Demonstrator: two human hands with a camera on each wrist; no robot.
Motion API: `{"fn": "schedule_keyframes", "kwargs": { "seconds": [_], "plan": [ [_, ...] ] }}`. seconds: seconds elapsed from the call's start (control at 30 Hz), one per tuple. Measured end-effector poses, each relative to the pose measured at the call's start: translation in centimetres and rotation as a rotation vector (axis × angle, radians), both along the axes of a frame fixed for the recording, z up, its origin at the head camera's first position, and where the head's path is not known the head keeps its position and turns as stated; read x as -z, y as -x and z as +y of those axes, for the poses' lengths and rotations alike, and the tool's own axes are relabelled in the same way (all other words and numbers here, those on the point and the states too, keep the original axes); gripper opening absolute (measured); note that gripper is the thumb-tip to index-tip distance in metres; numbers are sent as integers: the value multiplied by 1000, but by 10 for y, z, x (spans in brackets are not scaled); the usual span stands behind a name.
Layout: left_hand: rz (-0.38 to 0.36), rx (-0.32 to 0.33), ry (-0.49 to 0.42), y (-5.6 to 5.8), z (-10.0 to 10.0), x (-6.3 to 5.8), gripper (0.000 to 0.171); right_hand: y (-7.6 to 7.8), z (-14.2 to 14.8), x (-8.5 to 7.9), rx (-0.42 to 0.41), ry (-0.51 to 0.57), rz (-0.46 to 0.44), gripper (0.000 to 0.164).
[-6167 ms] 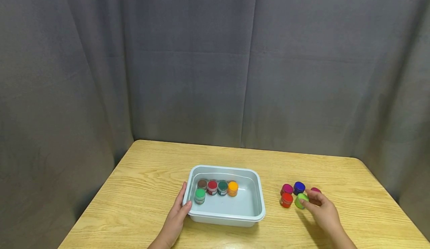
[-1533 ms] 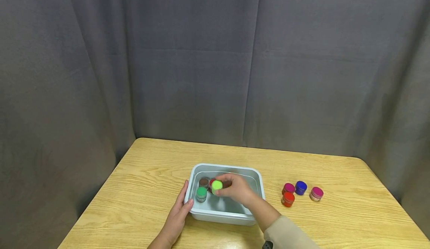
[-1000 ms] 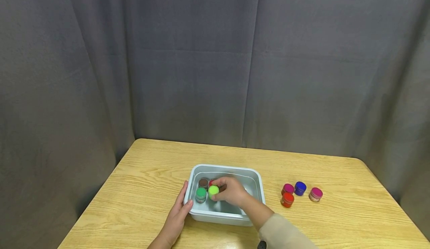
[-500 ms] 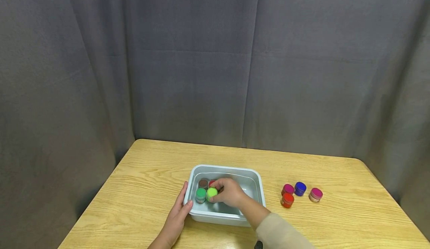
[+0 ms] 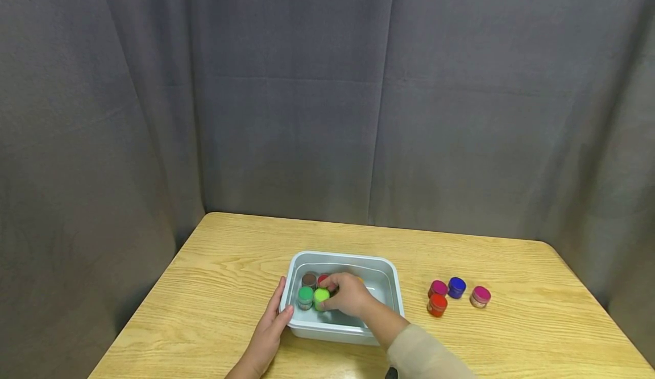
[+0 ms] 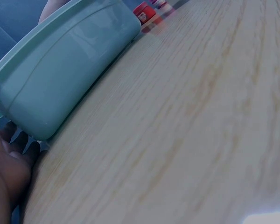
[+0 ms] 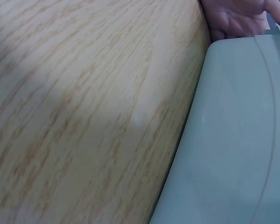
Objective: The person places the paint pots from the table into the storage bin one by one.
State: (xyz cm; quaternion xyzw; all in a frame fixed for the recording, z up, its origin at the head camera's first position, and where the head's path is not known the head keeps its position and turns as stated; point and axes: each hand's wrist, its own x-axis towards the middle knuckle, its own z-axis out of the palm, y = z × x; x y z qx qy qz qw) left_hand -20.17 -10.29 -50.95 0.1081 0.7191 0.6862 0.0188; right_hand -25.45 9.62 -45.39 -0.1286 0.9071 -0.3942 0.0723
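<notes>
Lime jar (image 5: 321,298) is pinched upright by the right hand (image 5: 349,294), toward the 9 o'clock end of the tray (image 5: 335,327); whether its base is seated can't be told. Tray is gripped around its 8 o'clock corner by the left hand (image 5: 267,328). Main risk: tight spacing. Lime is flanked closely by green jar (image 5: 305,295) at 9, brown jar (image 5: 309,280) at 11 and crimson jar (image 5: 323,279) at 12, so a neighbour could be shoved askew if the fingers are spread wide on release. Orange jar (image 5: 361,279) is mostly hidden past the right hand at 2; could be clipped unseen. A short drop is possible if the pinch is loosened too high. Tray could be dragged if its 5 o'clock rim is caught by the right forearm (image 5: 381,319) passing over it. On the worktop (image 5: 542,322), at 3 from the tray, inner magenta jar (image 5: 438,288), red jar (image 5: 437,305) and blue jar (image 5: 457,287) are bunched, outer magenta jar (image 5: 480,296) apart; within the bunch, one could be toppled by a careless grab.
</notes>
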Motion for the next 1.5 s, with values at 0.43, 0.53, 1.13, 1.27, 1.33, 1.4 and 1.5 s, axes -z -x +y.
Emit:
{"fn": "schedule_keyframes", "kwargs": {
  "seconds": [0.43, 0.53, 1.13, 1.27, 1.33, 1.4, 1.5],
  "plan": [
    [-8, -17, 26, -1, 1, 3, 62, -4, 8, -3, 3, 102, -6, 37],
    [-2, -17, 22, -1, 1, 2, 62, -5, 12, -6, -10, 156, -18, 38],
    [11, -35, 26, 0, 1, 2, 61, -14, 54, -33, 82, 249, -50, 43],
    [0, -42, 45, 1, 1, 2, 62, -17, 66, -39, 144, 227, -13, 41],
    [-3, -45, 50, 1, 1, 2, 62, -20, 72, -42, 184, 219, -5, 40],
    [-1, -45, 47, 1, 1, 2, 62, -22, 79, -45, 220, 215, -2, 40],
    [7, -46, 41, 1, 1, 2, 62, -25, 89, -46, 263, 213, 1, 42]
  ]
}}
